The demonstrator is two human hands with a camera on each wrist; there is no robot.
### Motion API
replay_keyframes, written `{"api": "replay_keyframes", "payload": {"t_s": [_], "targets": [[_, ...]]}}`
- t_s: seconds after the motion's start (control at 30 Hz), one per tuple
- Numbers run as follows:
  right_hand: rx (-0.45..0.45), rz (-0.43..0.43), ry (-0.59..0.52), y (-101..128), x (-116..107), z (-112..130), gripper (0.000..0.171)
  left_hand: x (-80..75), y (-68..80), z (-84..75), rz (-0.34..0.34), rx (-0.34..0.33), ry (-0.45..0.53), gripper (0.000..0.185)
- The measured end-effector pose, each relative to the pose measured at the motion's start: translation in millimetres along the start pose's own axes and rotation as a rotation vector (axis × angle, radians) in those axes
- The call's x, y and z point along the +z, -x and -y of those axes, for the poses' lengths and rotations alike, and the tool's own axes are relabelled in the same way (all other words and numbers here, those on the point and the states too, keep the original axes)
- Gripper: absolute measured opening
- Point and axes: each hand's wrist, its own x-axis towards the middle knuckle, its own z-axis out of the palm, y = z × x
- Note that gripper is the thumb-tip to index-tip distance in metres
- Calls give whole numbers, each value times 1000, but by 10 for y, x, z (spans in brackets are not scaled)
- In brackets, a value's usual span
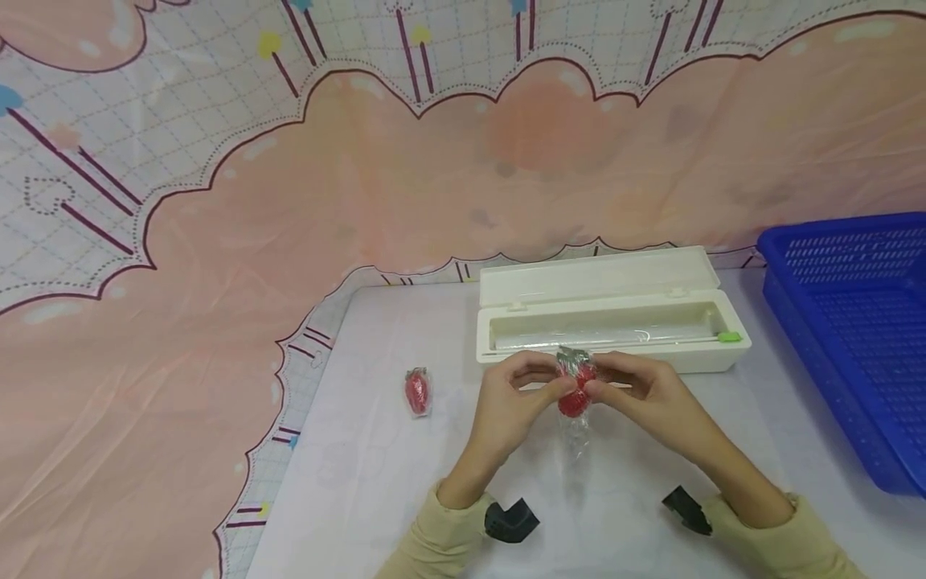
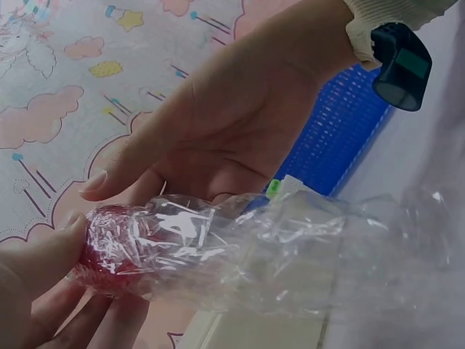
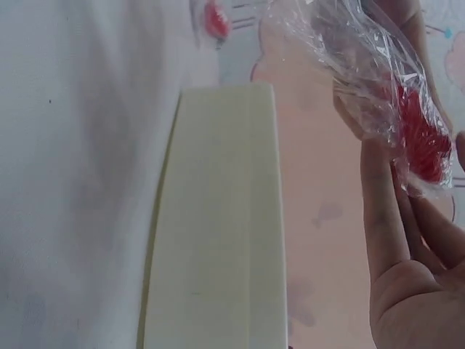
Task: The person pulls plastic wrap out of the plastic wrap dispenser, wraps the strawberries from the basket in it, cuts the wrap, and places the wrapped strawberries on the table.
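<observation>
Both hands hold a red strawberry-like piece (image 1: 575, 396) wrapped in clear cling film, just above the table in front of the dispenser box. My left hand (image 1: 548, 386) pinches its left side and my right hand (image 1: 599, 388) pinches its right side. A loose tail of film (image 1: 575, 442) hangs down toward the table. In the left wrist view the red piece (image 2: 109, 247) sits against my left fingertips (image 2: 43, 254), and the film tail (image 2: 320, 254) trails to the right. The right wrist view shows the wrapped piece (image 3: 423, 142) against my right fingers (image 3: 389, 211).
A cream cling-film dispenser box (image 1: 608, 326) lies with its lid up right behind the hands. A second wrapped red piece (image 1: 417, 392) lies on the white table (image 1: 362, 450) to the left. A blue plastic basket (image 1: 854, 322) stands at the right edge.
</observation>
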Motion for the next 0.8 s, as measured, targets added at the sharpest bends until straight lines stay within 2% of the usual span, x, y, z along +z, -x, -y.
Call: {"api": "replay_keyframes", "payload": {"t_s": [0.2, 0.3, 0.53, 0.8], "targets": [[45, 10, 35, 4, 55, 28, 47, 9, -14, -2, -45, -28, 24, 41], [58, 5, 40, -1, 84, 19, 48, 11, -13, 0, -38, -38, 24, 47], [33, -15, 64, 2, 110, 11, 42, 15, 0, 11, 18, -27, 39, 35], [-10, -27, 86, 34, 84, 30, 35, 40, 3, -3, 14, 27, -1, 28]]}}
